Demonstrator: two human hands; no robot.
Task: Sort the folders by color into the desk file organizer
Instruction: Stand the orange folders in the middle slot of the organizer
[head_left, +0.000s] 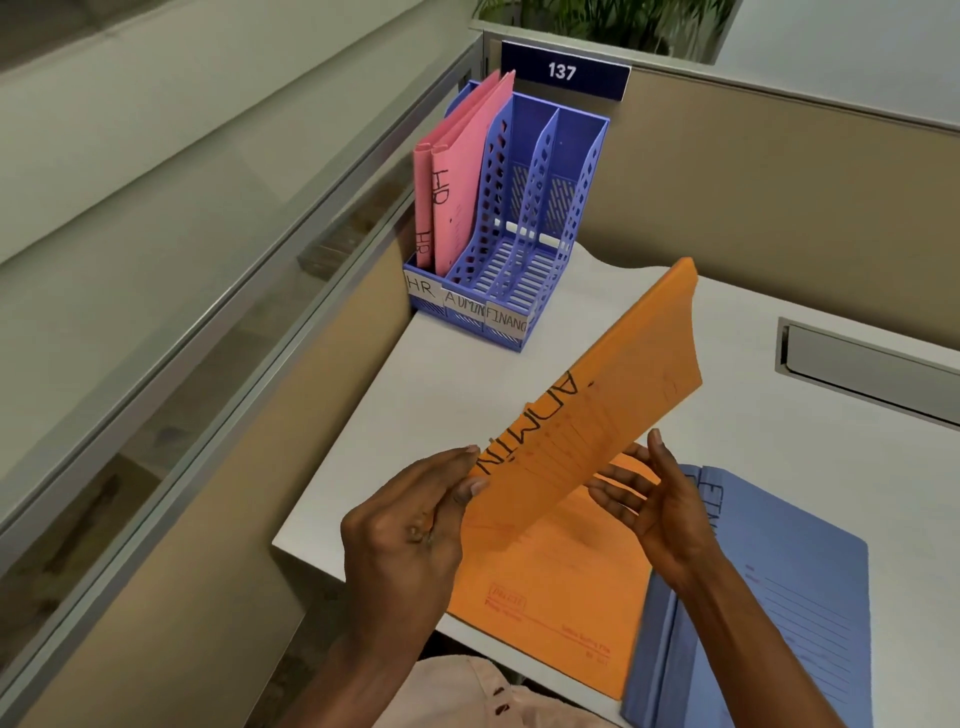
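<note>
The left hand (410, 525) pinches the lower end of an orange folder (597, 395) between thumb and curled fingers. The right hand (654, 504) is mostly open: its fingers are spread and nearly straight under the folder's lower edge, and its thumb stands against the front face. The folder is raised off the desk and slants up toward the desk file organizer (540, 171), well short of it. "ADMIN" is handwritten in black along its face.

Nearer the person than the organizer, a second orange folder (550, 587) lies flat below the hands. Its red printing is too small to read. Beside it, further from the organizer, lies a blue folder (769, 597). The black letters on it are partly hidden by the right wrist, so only "FI" can be made out, and the frame's bottom edge cuts off its lower part.

The organizer is blue-violet plastic with three compartments. Paper strips on its front read "HR", "ADMIN" and "FINANC", the last cut off at the corner. Two pink folders (457, 182), each marked "HR", stand in the HR compartment. The other two hold nothing.

Behind the organizer, a dark sign (563, 70) on the partition reads "137". A grey cable hatch (872, 364) sits in the white desk (753, 322) to the organizer's right.
</note>
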